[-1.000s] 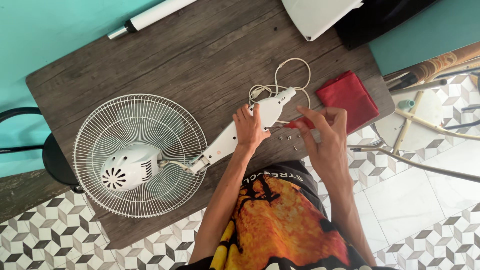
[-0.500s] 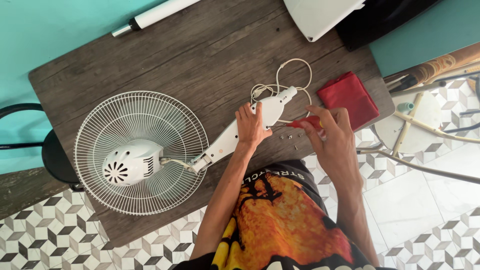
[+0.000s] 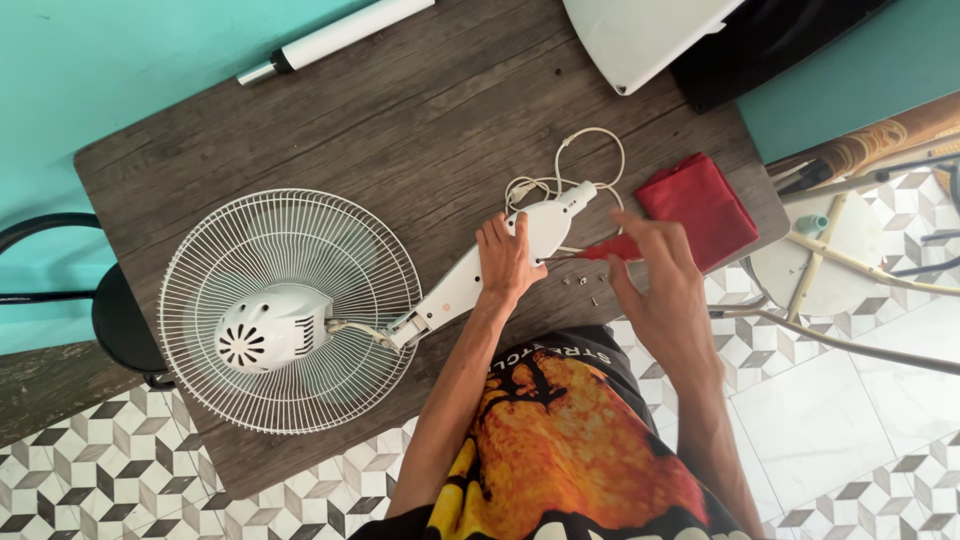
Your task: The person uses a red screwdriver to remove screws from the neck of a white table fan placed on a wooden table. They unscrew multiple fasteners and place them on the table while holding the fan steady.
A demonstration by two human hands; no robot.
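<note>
A white electric fan (image 3: 290, 310) lies flat on a dark wooden table (image 3: 400, 120), its round wire cage to the left and its white neck (image 3: 470, 280) pointing right. My left hand (image 3: 508, 258) presses down on the neck near its far end. My right hand (image 3: 655, 270) holds a red-handled screwdriver (image 3: 610, 248), its metal tip aimed at the neck beside my left hand. The fan's white cord (image 3: 575, 165) is looped just behind. Small screws (image 3: 585, 285) lie loose on the table under my right hand.
A folded red cloth (image 3: 705, 205) lies at the table's right edge. A white tube (image 3: 330, 38) and a white panel (image 3: 645, 35) sit at the back. A black chair (image 3: 90, 310) stands to the left, a white stool (image 3: 830, 250) to the right on tiled floor.
My right hand has shifted slightly with the screwdriver, bringing its tip against the fan's neck. The left hand stays on the neck.
</note>
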